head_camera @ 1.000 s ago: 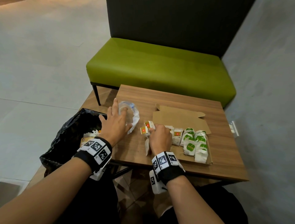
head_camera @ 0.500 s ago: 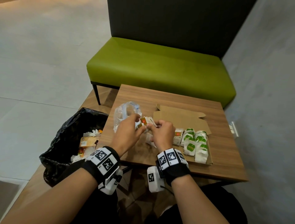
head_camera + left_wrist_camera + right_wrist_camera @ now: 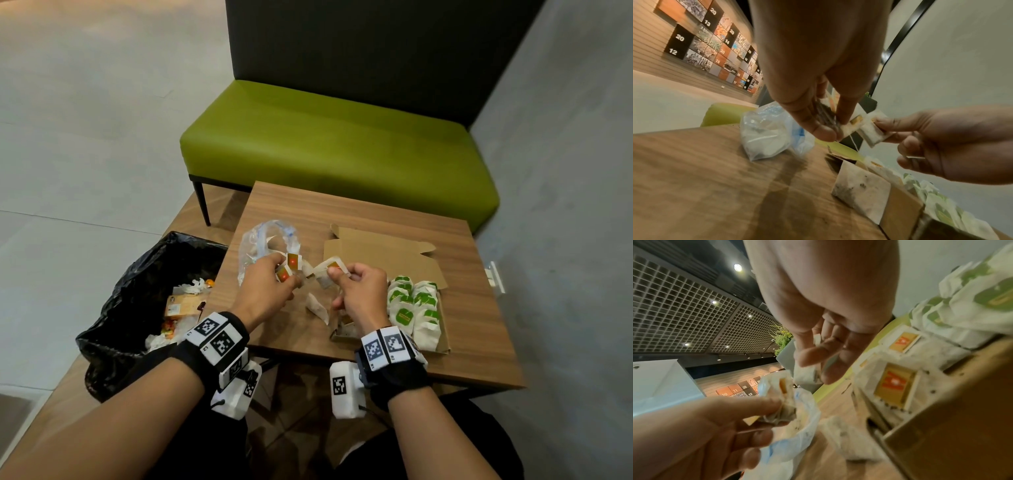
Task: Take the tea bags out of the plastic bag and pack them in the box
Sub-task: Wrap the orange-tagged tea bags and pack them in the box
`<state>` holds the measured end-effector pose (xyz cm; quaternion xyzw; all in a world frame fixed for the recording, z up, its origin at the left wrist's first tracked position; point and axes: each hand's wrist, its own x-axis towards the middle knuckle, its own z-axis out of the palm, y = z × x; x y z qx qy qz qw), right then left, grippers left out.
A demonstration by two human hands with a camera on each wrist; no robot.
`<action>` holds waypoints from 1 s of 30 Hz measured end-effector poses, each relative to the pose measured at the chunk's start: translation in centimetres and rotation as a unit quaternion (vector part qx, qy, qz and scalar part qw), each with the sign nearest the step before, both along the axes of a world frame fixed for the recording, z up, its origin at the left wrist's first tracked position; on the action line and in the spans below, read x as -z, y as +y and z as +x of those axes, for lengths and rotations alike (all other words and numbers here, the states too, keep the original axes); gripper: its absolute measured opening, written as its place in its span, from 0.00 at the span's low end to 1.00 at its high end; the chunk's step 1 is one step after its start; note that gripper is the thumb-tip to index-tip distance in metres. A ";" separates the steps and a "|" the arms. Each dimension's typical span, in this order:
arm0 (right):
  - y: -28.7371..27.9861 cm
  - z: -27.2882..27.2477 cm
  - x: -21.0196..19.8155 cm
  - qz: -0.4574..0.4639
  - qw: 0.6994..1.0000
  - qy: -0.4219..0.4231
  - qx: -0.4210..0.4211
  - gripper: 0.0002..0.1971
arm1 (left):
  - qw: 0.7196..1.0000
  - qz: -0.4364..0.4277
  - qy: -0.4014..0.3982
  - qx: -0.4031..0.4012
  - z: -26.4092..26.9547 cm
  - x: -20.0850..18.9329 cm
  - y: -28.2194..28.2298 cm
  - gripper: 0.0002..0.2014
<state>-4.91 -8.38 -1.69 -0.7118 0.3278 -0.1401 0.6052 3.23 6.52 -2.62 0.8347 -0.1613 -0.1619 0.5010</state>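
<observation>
Above the wooden table (image 3: 472,274), my left hand (image 3: 274,287) pinches a small bunch of orange-tagged tea bags (image 3: 289,267). My right hand (image 3: 356,291) pinches another orange-tagged tea bag (image 3: 330,270) just to the right of them. One tea bag (image 3: 317,308) dangles between the hands. The clear plastic bag (image 3: 263,246) lies crumpled on the table behind my left hand. The flat cardboard box (image 3: 442,346), lid (image 3: 376,253) open, holds several green-tagged tea bags (image 3: 416,311) and, in the right wrist view, orange-tagged ones (image 3: 892,384).
A black-lined bin (image 3: 137,301) with wrappers inside stands left of the table. A green bench (image 3: 335,150) with a dark back stands behind the table. A grey wall (image 3: 565,205) runs along the right.
My left hand left the plastic bag on the table and came to the right hand. Both hands rose and now pull tea bags apart between them.
</observation>
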 end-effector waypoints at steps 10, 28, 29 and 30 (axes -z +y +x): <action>-7.6 -3.1 -0.7 -0.207 0.975 0.080 0.028 0.06 | 0.999 -0.045 0.007 -0.012 -1.2 -0.8 0.2 0.03; -7.7 -3.0 0.1 -0.435 0.811 0.340 -0.192 0.09 | 0.998 -0.048 0.027 -0.004 -2.3 -0.6 0.2 0.03; -7.6 -3.0 0.1 -0.435 0.815 0.338 -0.182 0.09 | 0.998 -0.054 0.034 -0.003 -2.4 -0.6 0.2 0.04; -7.5 -2.9 0.2 -0.437 0.818 0.333 -0.171 0.10 | 0.997 -0.061 0.042 -0.002 -2.5 -0.5 0.1 0.04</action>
